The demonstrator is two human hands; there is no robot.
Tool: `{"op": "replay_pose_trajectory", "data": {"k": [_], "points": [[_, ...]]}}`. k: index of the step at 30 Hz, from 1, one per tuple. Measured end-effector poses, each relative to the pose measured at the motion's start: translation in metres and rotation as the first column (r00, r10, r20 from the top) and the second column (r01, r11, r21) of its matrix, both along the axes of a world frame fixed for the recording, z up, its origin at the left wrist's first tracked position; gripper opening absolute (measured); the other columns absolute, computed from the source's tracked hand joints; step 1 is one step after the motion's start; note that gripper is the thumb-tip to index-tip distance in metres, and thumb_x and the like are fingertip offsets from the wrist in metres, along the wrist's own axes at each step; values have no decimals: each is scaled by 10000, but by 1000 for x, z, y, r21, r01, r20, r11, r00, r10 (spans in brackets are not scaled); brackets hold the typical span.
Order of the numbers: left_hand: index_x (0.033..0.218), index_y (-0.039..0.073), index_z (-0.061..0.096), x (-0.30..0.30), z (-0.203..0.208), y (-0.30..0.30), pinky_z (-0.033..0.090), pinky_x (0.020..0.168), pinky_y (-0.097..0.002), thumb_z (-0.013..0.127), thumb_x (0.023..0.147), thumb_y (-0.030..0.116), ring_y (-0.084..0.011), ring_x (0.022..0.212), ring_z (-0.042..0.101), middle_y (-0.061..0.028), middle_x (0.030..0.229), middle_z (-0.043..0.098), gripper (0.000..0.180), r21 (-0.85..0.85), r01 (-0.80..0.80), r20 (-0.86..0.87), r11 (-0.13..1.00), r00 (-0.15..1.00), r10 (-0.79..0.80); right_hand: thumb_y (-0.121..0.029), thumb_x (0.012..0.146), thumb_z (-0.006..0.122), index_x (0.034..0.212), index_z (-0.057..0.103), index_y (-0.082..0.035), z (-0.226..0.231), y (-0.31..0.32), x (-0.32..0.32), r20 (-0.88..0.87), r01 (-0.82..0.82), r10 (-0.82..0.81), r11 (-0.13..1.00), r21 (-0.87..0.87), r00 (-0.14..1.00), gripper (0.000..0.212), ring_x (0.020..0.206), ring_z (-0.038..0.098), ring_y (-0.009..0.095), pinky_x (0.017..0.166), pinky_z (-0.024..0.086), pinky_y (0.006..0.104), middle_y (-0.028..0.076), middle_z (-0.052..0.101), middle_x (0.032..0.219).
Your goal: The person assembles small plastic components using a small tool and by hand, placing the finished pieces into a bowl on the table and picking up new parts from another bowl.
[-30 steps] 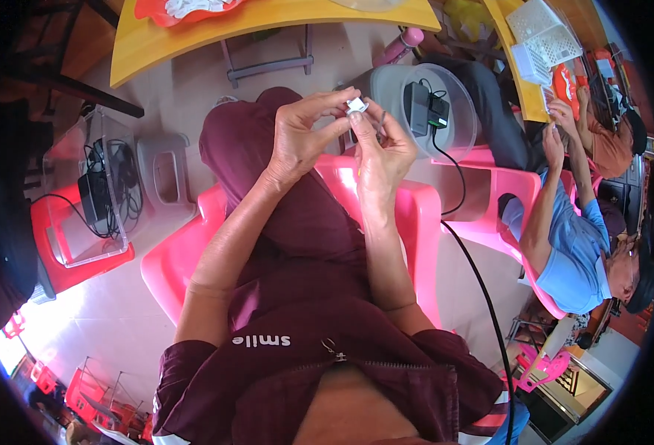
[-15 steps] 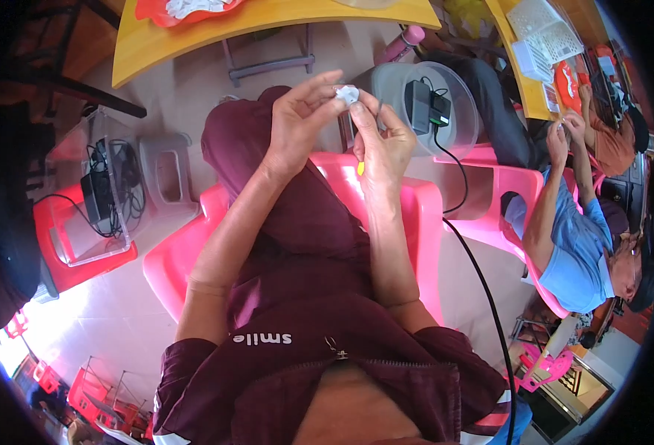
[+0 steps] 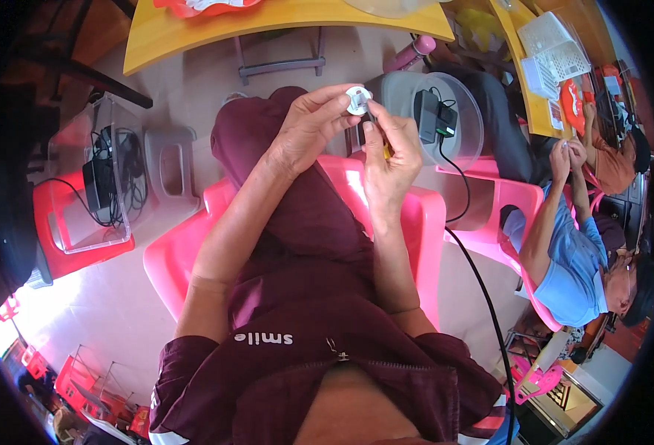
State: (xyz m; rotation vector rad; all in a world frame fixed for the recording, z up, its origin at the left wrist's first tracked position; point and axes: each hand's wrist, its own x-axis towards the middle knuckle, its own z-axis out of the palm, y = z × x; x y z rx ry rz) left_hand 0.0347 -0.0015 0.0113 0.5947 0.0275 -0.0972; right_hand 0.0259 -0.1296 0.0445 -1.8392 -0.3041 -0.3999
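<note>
Above my lap, my left hand (image 3: pixel 306 124) pinches a small round white plastic piece (image 3: pixel 357 100) between thumb and fingers. Its visible face has a recess and small raised parts, too small to make out. My right hand (image 3: pixel 394 156) is close beside it, with the index fingertip at the piece's right edge. Tucked in that hand is a thin tool with a yellow handle (image 3: pixel 387 151); the fingers hide most of it, so its exact kind does not show.
Ahead stands a yellow table (image 3: pixel 282 22) with a red tray (image 3: pixel 208 6). A clear tub (image 3: pixel 457 111) with black adapters is at the right, its cable (image 3: pixel 483 282) running past me. Further right, a co-worker in blue (image 3: pixel 564 252) sits. A clear box (image 3: pixel 123 200) stands left.
The white piece has turned so its round face shows. My right index finger has straightened onto its edge, and the yellow handle has shifted up and right within that hand.
</note>
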Motion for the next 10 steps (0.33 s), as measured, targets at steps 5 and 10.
{"op": "replay_pose_trajectory", "data": {"k": [5,10], "points": [[1129,21,625,0,-3,0,483,840,-281,615,879,83,-128,957,583,-56,1045,642,257,37,-19,29,999,999,18,66,786,645,1019,697,-50,-3,1,2,31,-1,3,999,-53,1000,266,662,492,102,557,407,225,37,521,773],[1133,27,626,0,-3,-1,477,858,-286,624,873,84,-135,973,582,-55,1051,643,267,55,2,54,999,999,-5,59,801,646,1033,692,-42,-5,-1,2,-15,-2,1,999,-54,1000,257,661,512,83,555,442,205,37,545,798]]}}
